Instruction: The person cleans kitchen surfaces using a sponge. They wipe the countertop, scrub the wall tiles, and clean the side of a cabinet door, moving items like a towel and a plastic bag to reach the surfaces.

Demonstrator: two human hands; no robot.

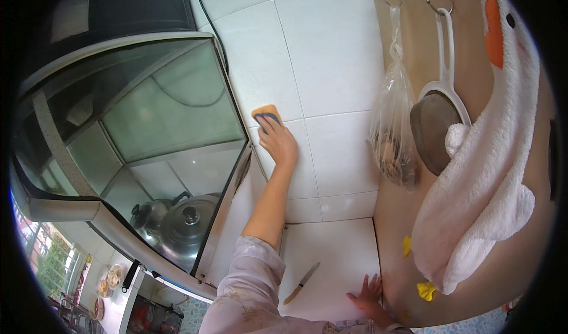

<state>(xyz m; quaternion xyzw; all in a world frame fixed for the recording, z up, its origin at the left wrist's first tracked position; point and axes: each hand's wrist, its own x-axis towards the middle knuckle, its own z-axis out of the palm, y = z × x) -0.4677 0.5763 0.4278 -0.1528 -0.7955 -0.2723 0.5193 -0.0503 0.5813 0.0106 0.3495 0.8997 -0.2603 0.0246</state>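
My left hand [278, 143] grips a tan and dark grey scouring sponge [267, 111] against the white tiled wall [337, 67]. The sponge lies close to the edge of a metal-framed glass panel [177, 112], its lower part covered by my fingers. Lower right, my right hand [369, 293] rests palm down on the white countertop [330, 241], fingers spread, beside the brown side panel [395, 227]. Between my left sleeve and that hand lies a knife [301, 283] with a wooden handle, its blade pointing away from me.
Behind the glass stand lidded metal pots [188, 227]. On the right side hang a knotted clear plastic bag [395, 125], a white-handled strainer [437, 121] and a white goose-shaped towel [479, 192]. Food containers [114, 276] stand on another counter at lower left, near a window [53, 263].
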